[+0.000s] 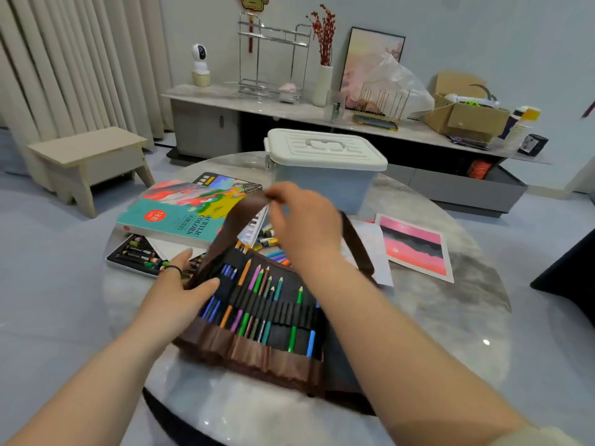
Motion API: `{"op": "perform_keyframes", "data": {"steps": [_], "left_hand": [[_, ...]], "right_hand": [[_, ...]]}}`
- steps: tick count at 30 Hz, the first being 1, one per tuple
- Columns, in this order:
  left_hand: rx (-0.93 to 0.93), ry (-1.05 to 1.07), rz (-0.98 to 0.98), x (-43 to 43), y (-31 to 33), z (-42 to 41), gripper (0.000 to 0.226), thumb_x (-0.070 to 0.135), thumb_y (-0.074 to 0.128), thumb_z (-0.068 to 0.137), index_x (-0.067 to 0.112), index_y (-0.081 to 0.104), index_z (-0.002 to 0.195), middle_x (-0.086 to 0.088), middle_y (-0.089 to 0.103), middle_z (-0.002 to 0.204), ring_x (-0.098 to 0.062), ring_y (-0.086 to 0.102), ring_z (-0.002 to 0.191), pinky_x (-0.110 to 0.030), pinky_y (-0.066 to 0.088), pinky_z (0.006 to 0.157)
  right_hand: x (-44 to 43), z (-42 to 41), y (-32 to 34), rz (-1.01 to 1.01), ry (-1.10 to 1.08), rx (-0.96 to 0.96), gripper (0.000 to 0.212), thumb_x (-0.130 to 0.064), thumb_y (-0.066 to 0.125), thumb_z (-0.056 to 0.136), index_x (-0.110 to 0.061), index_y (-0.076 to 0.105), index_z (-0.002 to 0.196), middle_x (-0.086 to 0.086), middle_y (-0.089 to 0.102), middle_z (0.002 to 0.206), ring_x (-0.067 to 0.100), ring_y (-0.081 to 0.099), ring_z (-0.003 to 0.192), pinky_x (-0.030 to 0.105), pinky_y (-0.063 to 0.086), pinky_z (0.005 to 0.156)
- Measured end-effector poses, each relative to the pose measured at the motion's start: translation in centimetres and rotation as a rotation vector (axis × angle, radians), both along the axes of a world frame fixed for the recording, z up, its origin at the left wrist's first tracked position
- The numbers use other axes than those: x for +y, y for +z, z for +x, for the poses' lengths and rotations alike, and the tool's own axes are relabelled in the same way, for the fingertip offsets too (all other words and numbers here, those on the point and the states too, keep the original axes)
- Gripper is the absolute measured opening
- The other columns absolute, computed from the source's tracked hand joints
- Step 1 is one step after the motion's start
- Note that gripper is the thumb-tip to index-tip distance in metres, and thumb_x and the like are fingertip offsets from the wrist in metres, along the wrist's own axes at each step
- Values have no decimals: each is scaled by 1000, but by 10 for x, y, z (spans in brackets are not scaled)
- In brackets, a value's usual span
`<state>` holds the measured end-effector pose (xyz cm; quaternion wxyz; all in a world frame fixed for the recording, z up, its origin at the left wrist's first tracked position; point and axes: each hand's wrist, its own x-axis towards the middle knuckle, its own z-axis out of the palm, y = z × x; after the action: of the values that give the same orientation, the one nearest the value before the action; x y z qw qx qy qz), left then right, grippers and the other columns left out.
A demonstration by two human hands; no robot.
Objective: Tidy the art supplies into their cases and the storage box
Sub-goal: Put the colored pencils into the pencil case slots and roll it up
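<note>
A brown roll-up pencil case (257, 355) lies open on the round marble table (434, 333), with several coloured pencils (257, 294) in its black loops. My right hand (302, 223) pinches the case's upper brown flap and lifts it above the pencils. My left hand (180, 294) holds the case's left edge, thumb on the black lining. Behind it stands the storage box (325, 175) with its white lid closed. An acrylic colours box (180, 214) lies at the left over an open tin of oil pastels (138, 255). Loose paint tubes (269, 238) and markers (280, 257) lie beyond the case.
A pink and black painting (415, 246) on paper lies at the right of the table, with white sheets (370, 249) beside it. A wooden stool (87, 162) stands on the floor at the left. A long low cabinet (322, 123) with clutter runs along the back wall.
</note>
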<state>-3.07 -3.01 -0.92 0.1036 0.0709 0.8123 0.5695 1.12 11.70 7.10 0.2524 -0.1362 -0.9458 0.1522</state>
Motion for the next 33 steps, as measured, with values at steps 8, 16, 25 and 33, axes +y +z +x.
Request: {"op": "perform_keyframes", "data": {"steps": [8,16,25,33], "left_hand": [[172,66,-125,7,-7,-22,23,2,54,84,10,63,104,-14,66,99,-32,57,103,-34,42,82],[-11,145,-43,8,-4,-38,28,19,41,97,2,63,96,-17,69,87,-36,57,96,-37,43,77],[-124,-16,-274,16,-30,-33,33,11,65,83,0,56,113,-18,61,101,-28,53,86,-31,37,75],[-225,36,-259,10,-37,-45,12,-1,71,75,-2,62,83,-19,63,88,-32,57,80,-35,46,78]], "right_hand": [[-27,3,-62,8,264,-416,48,-15,44,92,-20,38,139,14,58,126,30,46,120,34,25,107],[50,77,-98,192,-90,-768,47,-33,51,90,-17,42,133,-2,34,145,17,23,138,40,13,115],[118,144,-95,-569,-533,-394,53,-4,56,84,-8,39,133,11,43,125,25,51,99,31,44,84],[136,147,-108,-890,-586,-351,47,0,56,86,-3,39,129,11,51,101,27,52,91,34,47,80]]}}
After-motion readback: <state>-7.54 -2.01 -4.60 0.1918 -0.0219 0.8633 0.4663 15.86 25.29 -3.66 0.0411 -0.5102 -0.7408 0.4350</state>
